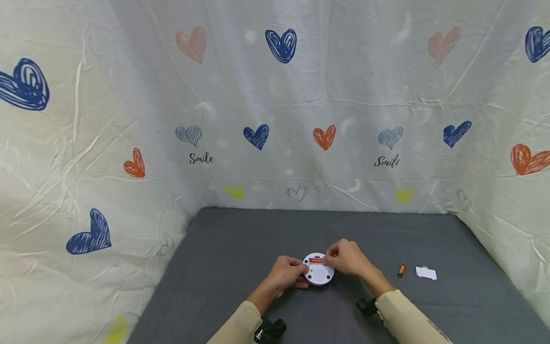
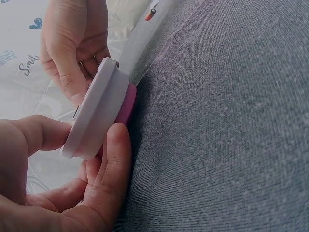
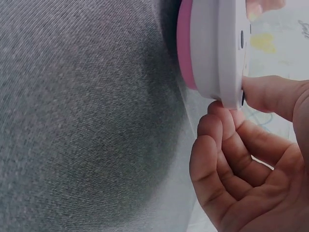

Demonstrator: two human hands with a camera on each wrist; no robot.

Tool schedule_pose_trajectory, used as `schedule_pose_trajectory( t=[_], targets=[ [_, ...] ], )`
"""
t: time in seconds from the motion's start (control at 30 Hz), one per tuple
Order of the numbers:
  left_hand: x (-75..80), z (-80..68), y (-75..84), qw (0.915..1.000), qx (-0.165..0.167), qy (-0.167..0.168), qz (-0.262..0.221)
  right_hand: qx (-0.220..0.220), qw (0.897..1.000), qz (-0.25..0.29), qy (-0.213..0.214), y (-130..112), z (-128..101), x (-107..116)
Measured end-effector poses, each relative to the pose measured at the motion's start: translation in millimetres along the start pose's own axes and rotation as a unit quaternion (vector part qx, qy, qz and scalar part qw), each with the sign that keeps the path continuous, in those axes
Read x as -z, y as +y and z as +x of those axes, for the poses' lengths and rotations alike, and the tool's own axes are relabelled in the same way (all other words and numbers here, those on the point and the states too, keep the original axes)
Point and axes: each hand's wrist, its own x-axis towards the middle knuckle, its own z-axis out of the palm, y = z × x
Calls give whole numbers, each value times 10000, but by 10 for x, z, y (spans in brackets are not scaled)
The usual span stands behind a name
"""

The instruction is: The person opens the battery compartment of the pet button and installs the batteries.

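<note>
Head view: left hand (image 1: 287,273) gripped device (image 1: 318,269); right hand (image 1: 346,258) pinched battery (image 1: 316,260). Best to seat it flat and keep device steady.

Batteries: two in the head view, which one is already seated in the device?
The orange-red battery lying in the open compartment of the round white device, under the right hand. The other battery lies loose on the grey mat, beside the white cover.

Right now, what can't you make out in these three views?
- Round white device: front face is turned down in every view.
- Battery bay: right hand covers one end in the head view.
- Loose battery and white cover piece: too small for markings.
- Left hand: fingertips are hidden under the device.
</note>
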Motion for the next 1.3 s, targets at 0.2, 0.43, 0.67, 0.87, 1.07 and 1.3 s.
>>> schedule_pose_trajectory(
  t=[0.2, 0.43, 0.67, 0.87, 1.07, 1.3],
  targets=[
    [-1, 4, 5, 10000, -46, -16, -11, -341, 9993, -10, -158, -185, -11, 82],
    [3, 4, -1, 10000, -66, 28, 38, -323, 9991, -247, -137, 468, 192, -259],
    [5, 9, -20, 9999, -79, 50, 93, -466, 9987, -147, -166, -14, 55, -21],
    [-2, 20, -41, 9999, -72, 42, 71, -449, 9983, -241, -272, -371, -72, 194],
    [-4, 15, -39, 10000, -49, 37, 56, -432, 9975, -376, -422, -379, -72, 339],
    [2, 25, -32, 10000, 13, 56, -18, -323, 9978, -461, -347, -359, -72, 541]
  ],
)
